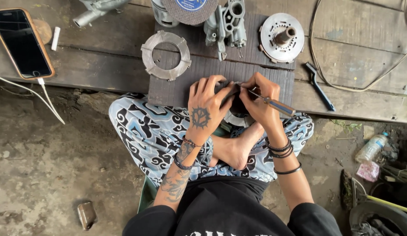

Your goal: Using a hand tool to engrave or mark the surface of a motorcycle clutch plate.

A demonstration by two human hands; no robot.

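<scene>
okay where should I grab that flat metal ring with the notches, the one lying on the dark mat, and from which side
Probably by the outer rim of the notched ring, coming from above on its near-left edge. It lies flat on the mat with an open centre, so fingers could pinch across the band there. Its far side crowds the metal housing, and the left hand works just right.

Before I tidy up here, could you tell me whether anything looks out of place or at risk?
The phone lies on the plank's front edge, its white cable dangling to the floor. A plastic bottle lies tipped on the ground at the right. Both hands, left hand and right hand, work a small dark part with a screwdriver.
</scene>
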